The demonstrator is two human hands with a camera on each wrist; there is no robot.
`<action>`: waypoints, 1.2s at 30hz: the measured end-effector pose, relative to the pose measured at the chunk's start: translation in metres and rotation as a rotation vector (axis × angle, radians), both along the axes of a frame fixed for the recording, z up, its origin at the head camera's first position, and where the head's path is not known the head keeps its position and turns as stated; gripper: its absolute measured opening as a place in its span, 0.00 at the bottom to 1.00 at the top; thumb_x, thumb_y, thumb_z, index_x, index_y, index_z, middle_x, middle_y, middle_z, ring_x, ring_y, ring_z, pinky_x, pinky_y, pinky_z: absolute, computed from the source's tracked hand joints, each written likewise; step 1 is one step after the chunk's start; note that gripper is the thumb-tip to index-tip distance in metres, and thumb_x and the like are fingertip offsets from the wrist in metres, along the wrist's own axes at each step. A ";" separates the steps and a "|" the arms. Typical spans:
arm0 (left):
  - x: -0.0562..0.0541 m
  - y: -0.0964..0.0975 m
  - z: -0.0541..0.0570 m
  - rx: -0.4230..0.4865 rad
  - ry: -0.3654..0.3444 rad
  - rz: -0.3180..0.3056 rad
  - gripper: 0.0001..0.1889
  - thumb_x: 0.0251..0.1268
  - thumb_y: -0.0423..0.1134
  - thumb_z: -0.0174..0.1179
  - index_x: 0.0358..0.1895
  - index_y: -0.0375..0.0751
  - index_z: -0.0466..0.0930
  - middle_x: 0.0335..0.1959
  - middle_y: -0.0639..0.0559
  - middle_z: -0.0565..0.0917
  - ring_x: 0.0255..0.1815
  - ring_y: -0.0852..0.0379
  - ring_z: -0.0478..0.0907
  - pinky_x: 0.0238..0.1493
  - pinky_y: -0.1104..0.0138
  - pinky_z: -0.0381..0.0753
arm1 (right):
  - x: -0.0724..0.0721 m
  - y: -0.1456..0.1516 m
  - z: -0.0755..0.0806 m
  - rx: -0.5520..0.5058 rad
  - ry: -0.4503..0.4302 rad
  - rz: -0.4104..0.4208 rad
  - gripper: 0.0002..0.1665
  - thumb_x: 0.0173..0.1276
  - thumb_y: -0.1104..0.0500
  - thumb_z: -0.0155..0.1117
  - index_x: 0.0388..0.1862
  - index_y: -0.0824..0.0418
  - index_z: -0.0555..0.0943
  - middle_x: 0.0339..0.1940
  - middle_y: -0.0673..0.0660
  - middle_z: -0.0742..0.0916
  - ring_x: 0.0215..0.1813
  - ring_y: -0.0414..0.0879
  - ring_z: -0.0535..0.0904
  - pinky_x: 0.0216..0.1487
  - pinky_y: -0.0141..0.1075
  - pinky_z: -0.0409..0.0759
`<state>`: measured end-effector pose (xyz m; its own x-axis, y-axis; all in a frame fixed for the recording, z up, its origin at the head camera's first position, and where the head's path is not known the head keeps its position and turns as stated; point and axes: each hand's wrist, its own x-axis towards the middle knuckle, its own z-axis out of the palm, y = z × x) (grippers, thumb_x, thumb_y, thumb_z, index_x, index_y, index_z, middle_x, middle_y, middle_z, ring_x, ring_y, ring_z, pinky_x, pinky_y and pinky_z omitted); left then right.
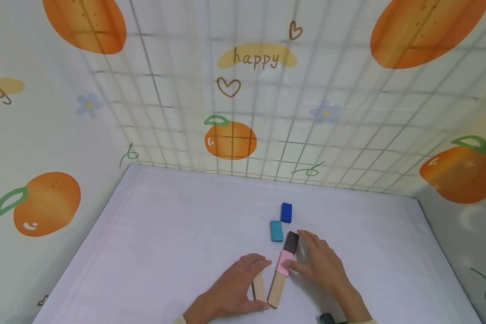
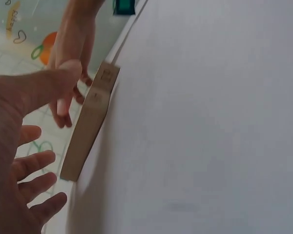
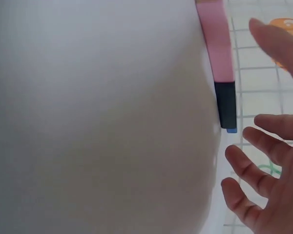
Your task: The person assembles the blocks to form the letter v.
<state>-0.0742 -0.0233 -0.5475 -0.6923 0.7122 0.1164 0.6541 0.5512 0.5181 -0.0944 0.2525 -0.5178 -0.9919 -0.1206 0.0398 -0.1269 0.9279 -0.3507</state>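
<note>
Where blocks [image 1: 282, 259] abut, perhaps for straightness, fingers spread apart: left hand [image 1: 234, 287] at eight o'clock, right hand [image 1: 325, 266] at three.

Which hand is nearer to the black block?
Right. The right hand is just beside the black block; the left hand is farther off, beside a wooden block.

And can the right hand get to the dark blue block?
Probably yes: the right hand is close by, and only bare white table shows between it and the dark blue block.
</note>
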 end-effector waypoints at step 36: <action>-0.032 -0.023 0.010 0.053 -0.162 0.046 0.45 0.62 0.59 0.66 0.80 0.59 0.55 0.79 0.60 0.57 0.77 0.56 0.57 0.71 0.48 0.65 | 0.042 -0.053 -0.005 0.045 -0.128 -0.073 0.83 0.39 0.08 0.56 0.80 0.65 0.57 0.79 0.70 0.60 0.71 0.71 0.65 0.67 0.70 0.59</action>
<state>-0.1065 -0.0463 -0.5375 -0.7365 0.6755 0.0370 0.5346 0.5475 0.6438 -0.0524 0.1995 -0.5231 -0.9947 -0.0466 -0.0916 -0.0152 0.9483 -0.3171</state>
